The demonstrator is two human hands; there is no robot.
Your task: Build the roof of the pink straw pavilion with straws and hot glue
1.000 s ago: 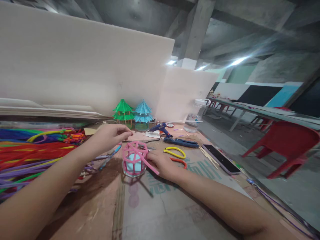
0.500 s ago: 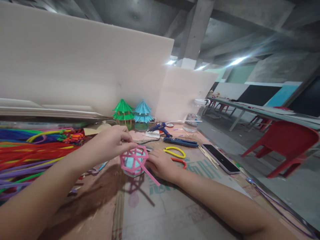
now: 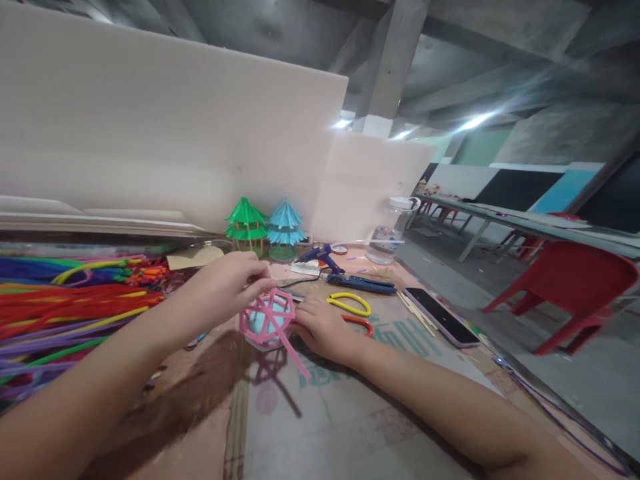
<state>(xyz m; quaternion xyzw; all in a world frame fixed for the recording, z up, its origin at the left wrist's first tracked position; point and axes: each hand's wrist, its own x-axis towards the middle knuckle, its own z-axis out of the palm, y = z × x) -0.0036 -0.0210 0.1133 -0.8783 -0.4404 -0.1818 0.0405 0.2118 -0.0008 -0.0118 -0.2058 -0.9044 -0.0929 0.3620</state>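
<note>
Cardboard-covered bench (image 3: 350, 427) under a concrete ceiling, white foam boards propped along the back.

Your left hand (image 3: 225, 283) pinches the top of the pink wire cage (image 3: 267, 320) with fingertips closed on a strut. The cage is tilted toward the left, sitting over a small clear cup with a pale blue ball (image 3: 257, 323) inside. One loose pink strand (image 3: 295, 353) trails down to the right from the cage, unattached at its far end.

Your right hand (image 3: 323, 327) lies low on the bench at the cage's right side, fingers curled against its base; can't tell if it actually grips a strut or just braces it.

Around it: yellow-handled pliers (image 3: 350, 305) and an orange-handled tool (image 3: 357, 323) just behind your right hand, a blue glue gun (image 3: 320, 257) further back, a phone (image 3: 443, 320) to the right. Green model hut (image 3: 245, 223) and blue model hut (image 3: 285, 227) stand by the foam board. Heap of coloured pipe cleaners (image 3: 65, 300) on the left.

For good handling here, my read:
- Hold by joints, not mid-strut; the cage looks soft and will likely bend out of shape.
- Keep the right hand bracing the base so the cup doesn't tip.
- Mind the loose strand, it could snag on the pliers.
- Keep the pinch light; the top ring would probably collapse under pressure.
</note>
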